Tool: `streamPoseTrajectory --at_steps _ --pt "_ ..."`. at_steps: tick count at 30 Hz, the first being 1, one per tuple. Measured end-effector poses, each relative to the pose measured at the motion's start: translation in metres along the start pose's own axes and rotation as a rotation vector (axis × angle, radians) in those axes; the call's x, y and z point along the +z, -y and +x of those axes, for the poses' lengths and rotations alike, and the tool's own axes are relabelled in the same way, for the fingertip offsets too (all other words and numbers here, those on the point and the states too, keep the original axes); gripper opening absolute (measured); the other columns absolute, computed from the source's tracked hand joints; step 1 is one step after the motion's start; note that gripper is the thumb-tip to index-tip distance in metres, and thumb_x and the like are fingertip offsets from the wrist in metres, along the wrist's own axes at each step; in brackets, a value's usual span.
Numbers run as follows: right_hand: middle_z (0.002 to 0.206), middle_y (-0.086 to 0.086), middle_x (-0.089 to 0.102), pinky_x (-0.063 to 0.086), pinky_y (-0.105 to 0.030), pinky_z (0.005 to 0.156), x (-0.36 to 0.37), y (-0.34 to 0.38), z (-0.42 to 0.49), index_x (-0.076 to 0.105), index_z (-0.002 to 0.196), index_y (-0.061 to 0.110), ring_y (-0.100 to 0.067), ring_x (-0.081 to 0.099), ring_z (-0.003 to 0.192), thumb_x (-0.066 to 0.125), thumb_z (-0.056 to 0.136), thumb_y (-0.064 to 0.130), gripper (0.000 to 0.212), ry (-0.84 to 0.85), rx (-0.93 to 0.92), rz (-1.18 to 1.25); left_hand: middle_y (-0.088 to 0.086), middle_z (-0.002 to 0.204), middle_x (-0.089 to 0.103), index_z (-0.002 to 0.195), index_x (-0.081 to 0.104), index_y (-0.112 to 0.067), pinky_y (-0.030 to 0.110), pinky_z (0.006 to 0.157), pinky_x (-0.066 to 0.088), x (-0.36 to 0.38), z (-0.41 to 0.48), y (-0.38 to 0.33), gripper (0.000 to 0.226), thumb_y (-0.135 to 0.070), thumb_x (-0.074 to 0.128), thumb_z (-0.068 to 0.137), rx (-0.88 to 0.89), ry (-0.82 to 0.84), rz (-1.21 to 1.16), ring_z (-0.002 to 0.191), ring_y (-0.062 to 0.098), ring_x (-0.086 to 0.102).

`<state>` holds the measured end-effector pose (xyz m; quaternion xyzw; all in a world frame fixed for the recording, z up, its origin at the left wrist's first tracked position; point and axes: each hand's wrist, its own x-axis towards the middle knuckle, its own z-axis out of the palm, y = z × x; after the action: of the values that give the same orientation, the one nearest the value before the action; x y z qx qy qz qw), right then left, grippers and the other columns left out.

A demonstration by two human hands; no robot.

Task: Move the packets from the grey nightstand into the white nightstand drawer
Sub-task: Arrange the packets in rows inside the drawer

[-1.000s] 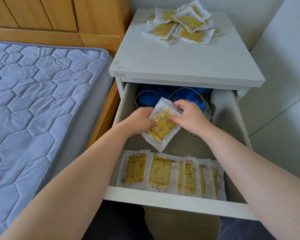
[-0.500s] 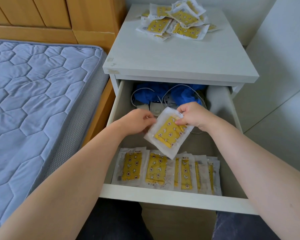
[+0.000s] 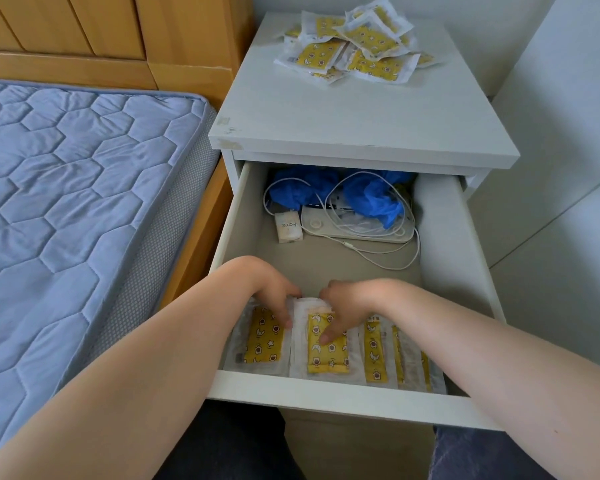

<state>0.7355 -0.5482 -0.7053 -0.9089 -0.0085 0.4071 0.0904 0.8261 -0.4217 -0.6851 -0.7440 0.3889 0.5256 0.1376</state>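
A loose pile of yellow-patterned packets lies at the back of the nightstand top. Below it the white drawer stands pulled out. Several packets lie in a row along its front edge. My left hand and my right hand are both down on one packet in that row, second from the left. Their fingertips grip its top edge and press on its face. It overlaps the leftmost packet.
At the back of the drawer lie blue crumpled gloves, a white cable, a flat white device and a small white box. A blue quilted mattress in a wooden bed frame is on the left; white panels stand on the right.
Both hands have come down and toward me with the packet, from mid-drawer height into the front row. The back of the drawer is now uncovered.
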Motion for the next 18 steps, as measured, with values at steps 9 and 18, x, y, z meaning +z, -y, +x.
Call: streamPoseTrajectory --at_steps 9,18 --pt "0.139 -0.010 0.040 0.041 -0.038 0.101 0.006 0.015 -0.004 0.034 0.143 0.012 -0.027 0.044 0.126 0.050 0.076 0.075 0.093 0.141 0.041 -0.163 0.004 0.142 0.047 0.148 0.027 -0.023 0.041 0.107 0.040 0.004 0.003 0.001 0.069 -0.035 0.063 0.090 -0.007 0.075 -0.039 0.127 0.027 0.049" --pt "0.152 0.002 0.033 0.037 -0.040 0.109 -0.005 -0.019 -0.012 0.025 0.149 0.023 -0.020 0.041 0.134 0.054 0.076 0.072 0.092 0.016 0.010 0.177 0.000 0.140 0.051 0.142 0.041 -0.028 0.032 0.104 0.037 -0.004 -0.005 0.001 0.049 -0.035 0.053 0.096 0.046 -0.238 -0.073 0.124 0.018 0.049"
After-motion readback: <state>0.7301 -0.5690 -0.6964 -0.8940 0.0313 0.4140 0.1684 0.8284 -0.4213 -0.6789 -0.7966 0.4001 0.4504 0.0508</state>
